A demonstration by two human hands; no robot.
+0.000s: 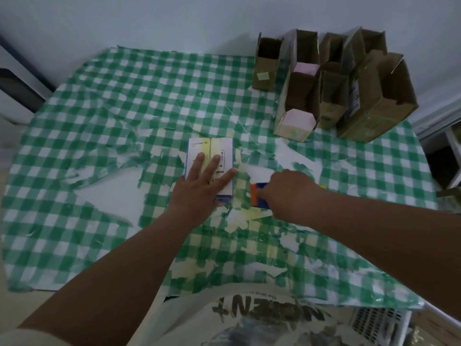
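1. Box (223, 152): a white carton with blue edges and a pale yellow strip running down its top face. It lies flat at the centre of the frame on the tablecloth (119, 108).
2. Left hand (197, 192): I see it laid palm-down on the near half of the box. Its fingers (215, 162) are straight and spread, pressing on the top face and curled round nothing.
3. Right hand (291, 193): just right of the box, at mid-frame. Its fingers are curled round an orange and blue tool (257, 194), of which only the left end shows past the knuckles. From here I cannot tell what kind of tool it is. Its orange end lies near the box's right edge, apart from it.
4. Tablecloth: green and white check, torn in many places, with white patches and yellowish tape scraps around the box.
5. Cardboard cartons (379, 96): a cluster of open brown boxes stands upright at the upper right of the frame. Two of them hold pink packs (296, 121).
6. Shirt (249, 318): pale cloth with dark print at the bottom centre.
7. Basket (379, 323): white and slotted, at the lower right corner.
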